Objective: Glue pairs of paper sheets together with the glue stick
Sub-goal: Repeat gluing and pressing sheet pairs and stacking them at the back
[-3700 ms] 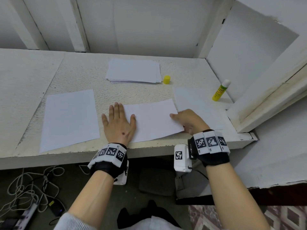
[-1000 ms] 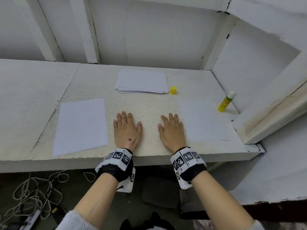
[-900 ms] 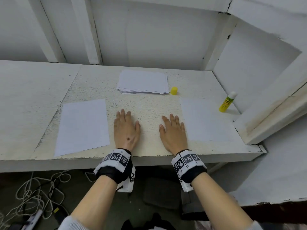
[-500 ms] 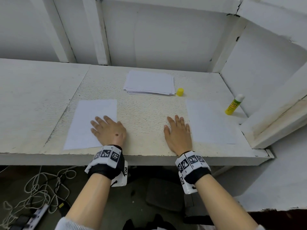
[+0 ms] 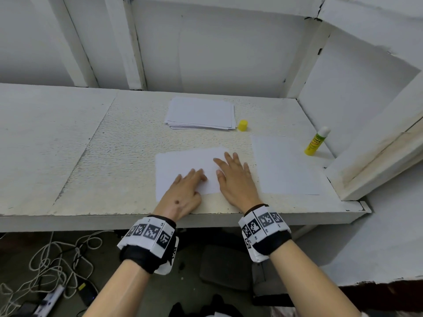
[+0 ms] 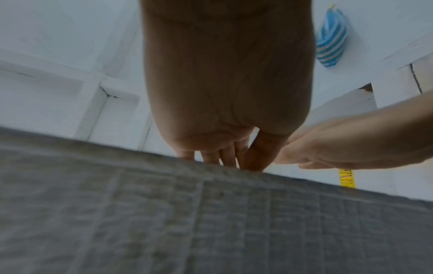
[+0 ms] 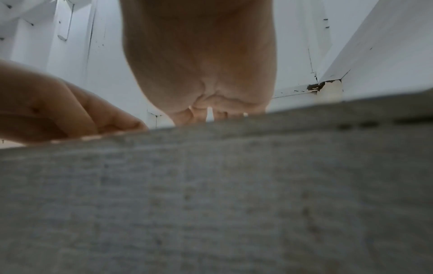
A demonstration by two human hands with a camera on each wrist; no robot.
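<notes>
Shifted from the surface's left part, one sheet (image 5: 183, 165) now lies at the front edge centre under flat, uncurled left hand (image 5: 183, 193) and right hand (image 5: 235, 179). Glue stick (image 5: 317, 140) stands uncapped at the right edge, nearer the right hand.

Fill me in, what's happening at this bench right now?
A person is gluing paper sheets in pairs. Both hands lie flat on one sheet at the front of the bench: the left hand on its near part, the right hand at its right edge. A second sheet lies to the right, untouched. The glue stick stands uncapped near the right wall, its yellow cap beside the paper stack at the back. Neither hand holds the glue.
</notes>
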